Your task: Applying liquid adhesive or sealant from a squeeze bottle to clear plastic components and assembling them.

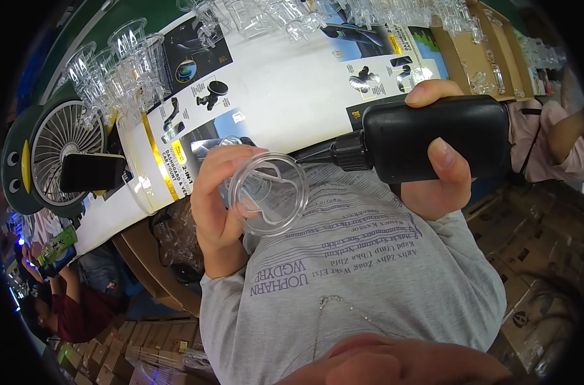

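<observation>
My left hand is closed around a clear plastic cup-shaped part, its round rim turned toward the camera. A curved shape shows inside the clear part. In my right hand is a black squeeze bottle lying on its side, thumb and fingers gripping its body. The bottle's ribbed black cap tapers to a thin nozzle pointing left. The nozzle tip is at the upper right of the cup's rim; whether it touches, I cannot tell.
Printed packaging sheets cover the worktop. Clear plastic parts stand at the far left, with more along the far edge. A penguin-faced fan and a phone are at left. An open cardboard tray is far right. Other people sit at both sides.
</observation>
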`<act>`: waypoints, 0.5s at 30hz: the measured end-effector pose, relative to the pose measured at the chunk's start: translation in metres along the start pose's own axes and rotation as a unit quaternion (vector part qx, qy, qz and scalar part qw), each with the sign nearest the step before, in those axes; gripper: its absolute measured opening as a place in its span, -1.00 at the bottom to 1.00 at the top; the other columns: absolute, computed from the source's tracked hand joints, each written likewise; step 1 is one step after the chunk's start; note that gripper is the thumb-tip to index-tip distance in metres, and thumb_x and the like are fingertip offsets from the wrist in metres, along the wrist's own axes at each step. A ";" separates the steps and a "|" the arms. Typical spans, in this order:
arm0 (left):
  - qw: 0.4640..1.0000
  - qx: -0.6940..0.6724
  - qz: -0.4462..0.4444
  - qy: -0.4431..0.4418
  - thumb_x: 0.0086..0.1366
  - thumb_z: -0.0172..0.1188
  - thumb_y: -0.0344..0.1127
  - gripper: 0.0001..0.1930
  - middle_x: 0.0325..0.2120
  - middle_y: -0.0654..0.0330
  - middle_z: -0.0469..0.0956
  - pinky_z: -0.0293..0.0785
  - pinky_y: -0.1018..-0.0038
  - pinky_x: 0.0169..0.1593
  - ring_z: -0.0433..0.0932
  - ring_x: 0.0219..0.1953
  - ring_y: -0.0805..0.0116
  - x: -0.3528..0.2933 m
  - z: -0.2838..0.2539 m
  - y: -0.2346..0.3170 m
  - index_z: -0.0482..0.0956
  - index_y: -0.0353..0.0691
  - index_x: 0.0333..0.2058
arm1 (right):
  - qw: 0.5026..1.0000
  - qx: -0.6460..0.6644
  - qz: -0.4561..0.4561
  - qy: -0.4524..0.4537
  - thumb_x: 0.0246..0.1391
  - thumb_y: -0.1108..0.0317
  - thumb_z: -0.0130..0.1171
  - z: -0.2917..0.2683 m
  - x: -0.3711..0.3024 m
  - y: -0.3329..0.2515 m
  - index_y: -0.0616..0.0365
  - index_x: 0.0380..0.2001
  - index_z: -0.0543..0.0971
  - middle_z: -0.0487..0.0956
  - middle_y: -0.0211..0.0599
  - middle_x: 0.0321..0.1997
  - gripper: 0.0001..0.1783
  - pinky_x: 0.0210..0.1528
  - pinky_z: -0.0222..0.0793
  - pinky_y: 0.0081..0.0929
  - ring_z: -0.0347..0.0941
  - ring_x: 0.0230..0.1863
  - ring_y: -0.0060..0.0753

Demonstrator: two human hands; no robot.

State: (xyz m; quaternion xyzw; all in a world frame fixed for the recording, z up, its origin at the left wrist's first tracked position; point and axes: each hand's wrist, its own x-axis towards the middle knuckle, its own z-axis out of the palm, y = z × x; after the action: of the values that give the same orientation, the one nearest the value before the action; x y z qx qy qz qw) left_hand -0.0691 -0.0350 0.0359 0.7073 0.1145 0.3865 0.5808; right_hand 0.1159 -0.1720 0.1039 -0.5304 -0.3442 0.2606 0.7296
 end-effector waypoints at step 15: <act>0.999 -0.005 0.000 -0.050 0.13 0.09 -0.09 -0.57 -0.28 -0.06 0.49 0.32 0.31 -0.13 0.46 -0.26 0.11 0.003 -0.001 -0.001 0.37 -0.34 -0.18 | 1.000 0.000 -0.025 0.014 -0.23 0.27 0.05 0.002 0.003 0.001 0.31 -0.23 0.25 0.34 0.01 -0.21 -0.53 -0.38 0.51 -0.45 0.46 -0.40 -0.24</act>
State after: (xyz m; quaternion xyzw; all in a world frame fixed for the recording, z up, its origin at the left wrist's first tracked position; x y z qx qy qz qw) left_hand -0.0672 -0.0320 0.0361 0.7227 0.0835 0.3511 0.5894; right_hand 0.1164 -0.1686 0.1037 -0.5254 -0.3476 0.2345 0.7404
